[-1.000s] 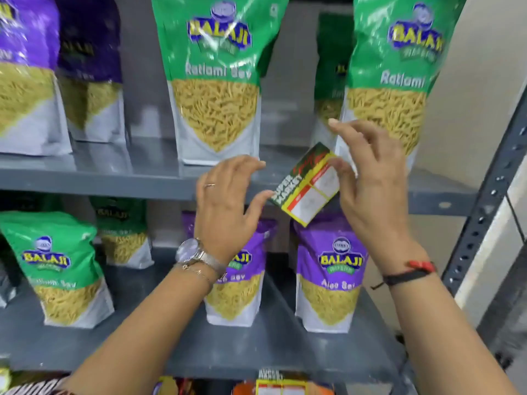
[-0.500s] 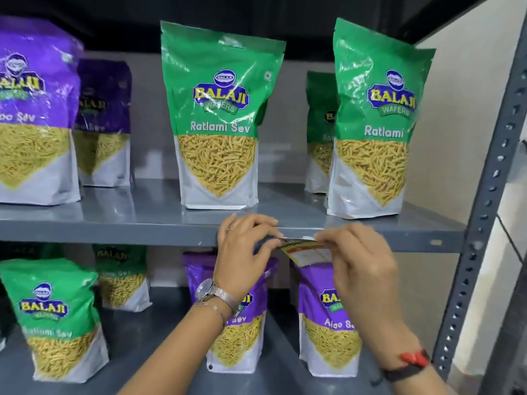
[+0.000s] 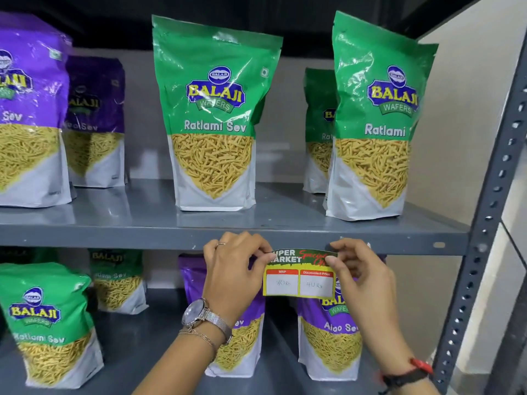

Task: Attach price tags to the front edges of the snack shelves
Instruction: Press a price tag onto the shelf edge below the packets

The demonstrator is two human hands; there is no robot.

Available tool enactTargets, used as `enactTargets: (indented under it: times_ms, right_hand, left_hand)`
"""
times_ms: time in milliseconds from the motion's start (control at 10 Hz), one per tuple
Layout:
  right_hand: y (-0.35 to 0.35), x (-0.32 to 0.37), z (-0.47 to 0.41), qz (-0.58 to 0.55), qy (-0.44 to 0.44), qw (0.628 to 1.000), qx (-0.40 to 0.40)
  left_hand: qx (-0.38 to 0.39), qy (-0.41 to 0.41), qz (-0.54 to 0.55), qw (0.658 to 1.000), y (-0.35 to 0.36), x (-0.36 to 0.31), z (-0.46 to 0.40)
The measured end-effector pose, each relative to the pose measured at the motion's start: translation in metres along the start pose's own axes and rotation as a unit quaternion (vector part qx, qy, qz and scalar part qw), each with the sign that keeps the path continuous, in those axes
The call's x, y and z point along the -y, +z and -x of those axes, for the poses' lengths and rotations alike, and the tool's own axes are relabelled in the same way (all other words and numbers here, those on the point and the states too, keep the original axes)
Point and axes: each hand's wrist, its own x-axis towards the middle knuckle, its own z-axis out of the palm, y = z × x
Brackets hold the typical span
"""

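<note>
The price tag [image 3: 299, 276] is a paper card with a green "SUPER MARKET" band on top and two white boxes below, edged red and yellow, headed "MRP" and "Discounted Price", with faint handwritten figures. It hangs against the front edge of the upper shelf [image 3: 114, 238], just below the middle Ratlami Sev pouch [image 3: 214, 118]. The left hand [image 3: 232, 270] pinches its upper left corner and the right hand [image 3: 360, 276] its upper right. Upper shelf: three green pouches and two purple; lower shelf: two green, two purple Aloo Sev.
</note>
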Motion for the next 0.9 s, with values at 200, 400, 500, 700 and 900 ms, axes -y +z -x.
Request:
enactTargets:
  times_ms: [200,400,500,700,900]
  right_hand:
    - [0.000,-0.004,-0.006,-0.013,-0.001,1.000,-0.002]
    - [0.002,0.004,-0.022,-0.002,-0.026,0.999,-0.020]
    - [0.003,0.008,-0.025,0.010,-0.022,0.999,-0.023]
    - [0.005,0.008,-0.030,0.061,-0.003,0.998,-0.034]
    - [-0.006,0.028,-0.040,0.103,0.019,0.994,0.024]
  left_hand:
    - [-0.034,-0.005,0.018,0.999,0.001,-0.004,-0.003]
    - [-0.044,-0.025,0.027,0.998,-0.002,-0.006,-0.016]
    - [-0.045,-0.022,0.026,0.998,-0.001,-0.007,-0.017]
    - [-0.059,-0.034,0.031,0.997,-0.001,-0.008,-0.021]
    - [-0.005,-0.056,0.013,0.998,-0.010,-0.010,-0.035]
